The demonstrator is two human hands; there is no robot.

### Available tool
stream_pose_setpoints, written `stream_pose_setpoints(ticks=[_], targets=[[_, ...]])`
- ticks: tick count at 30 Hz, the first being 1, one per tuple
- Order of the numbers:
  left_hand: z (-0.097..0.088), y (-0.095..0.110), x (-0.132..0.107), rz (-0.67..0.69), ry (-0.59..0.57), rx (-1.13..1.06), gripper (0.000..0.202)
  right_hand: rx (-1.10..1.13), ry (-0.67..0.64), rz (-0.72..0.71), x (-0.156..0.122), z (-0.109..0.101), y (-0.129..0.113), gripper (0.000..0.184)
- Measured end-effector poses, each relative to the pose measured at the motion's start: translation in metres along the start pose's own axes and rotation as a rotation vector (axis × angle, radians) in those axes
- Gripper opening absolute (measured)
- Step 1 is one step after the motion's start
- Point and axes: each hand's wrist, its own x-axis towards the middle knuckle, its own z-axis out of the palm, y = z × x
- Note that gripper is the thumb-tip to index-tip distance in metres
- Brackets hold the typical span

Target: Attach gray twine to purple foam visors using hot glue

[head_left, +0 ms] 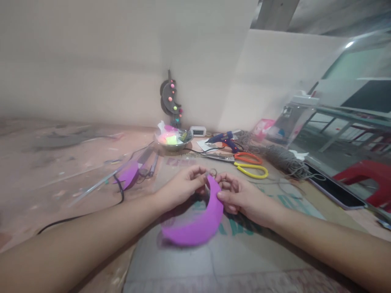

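Observation:
A purple crescent-shaped cutout (210,217) hangs at an angle between my hands, over a cardboard sheet (171,270). My left hand (195,183) is closed at its narrow upper tip, with thumb and fingers pinched there. My right hand (233,193) grips the crescent's right edge just below the tip, thumb on the front and fingers curled behind. A small loop of thin cord (213,172) shows above the tip, between both hands. Whether the cord is fastened to the crescent I cannot tell. The crescent's lower point is slightly blurred.
Scissors with orange and yellow handles (250,166) lie beyond my hands, near a blue glue gun (221,138). A bowl of bits (174,144), grey yarn (285,162), a phone (334,187) and another purple piece (130,176) surround the cardboard. A decorated grey crescent (169,97) stands against the wall.

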Motion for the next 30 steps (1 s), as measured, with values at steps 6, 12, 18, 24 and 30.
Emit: stream_pose_setpoints(ticks=[6,12,18,24,30], targets=[[-0.004,0.001,0.001,0.031,-0.066,0.147,0.036,-0.149,0.136,-0.095,0.001,-0.003,0.001,0.034],[-0.004,-0.003,-0.003,-0.05,-0.012,0.356,0.038,-0.29,0.157,-0.03,-0.002,0.002,-0.001,0.035],[-0.001,-0.002,-0.004,-0.102,-0.042,0.434,0.038,-0.492,0.34,-0.318,-0.007,-0.004,-0.009,0.023],[0.0,-0.003,-0.005,-0.01,-0.089,0.591,0.034,-0.511,0.195,-0.276,-0.002,-0.003,-0.01,0.037],[0.003,-0.002,-0.008,-0.033,-0.09,0.638,0.033,-0.642,0.177,-0.202,0.002,-0.005,-0.004,0.021]])
